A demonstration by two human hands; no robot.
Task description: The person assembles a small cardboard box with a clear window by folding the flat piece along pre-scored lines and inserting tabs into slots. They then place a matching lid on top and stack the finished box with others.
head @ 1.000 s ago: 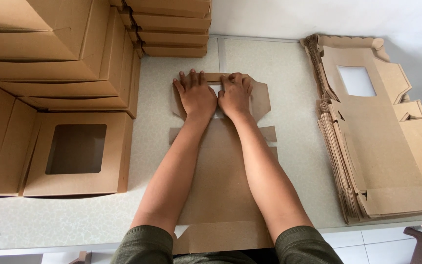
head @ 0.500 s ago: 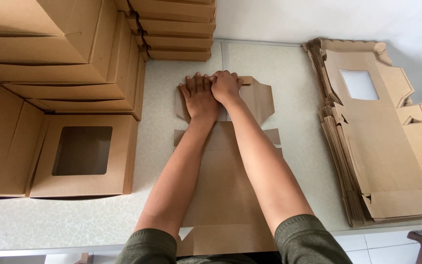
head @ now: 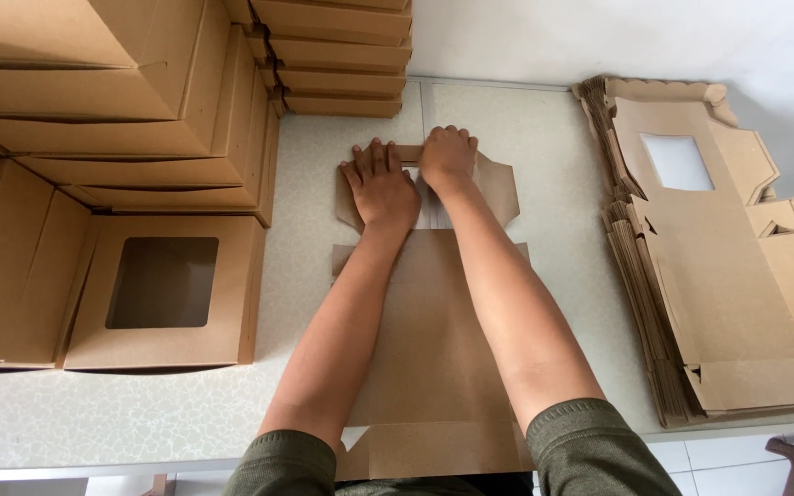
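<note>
Bright, even daylight, soft faint shadows, no glare, sharp focus throughout, with slight wide-angle bending at the edges.

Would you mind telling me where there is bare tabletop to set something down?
Bare strips of the pale speckled tabletop lie between the flat brown cardboard blank and the stack of flat windowed blanks, and between the blank and the folded windowed box. The left side is crowded with stacked brown boxes.

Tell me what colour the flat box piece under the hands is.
Plain kraft brown; the flat box piece shows best in the head view.
</note>
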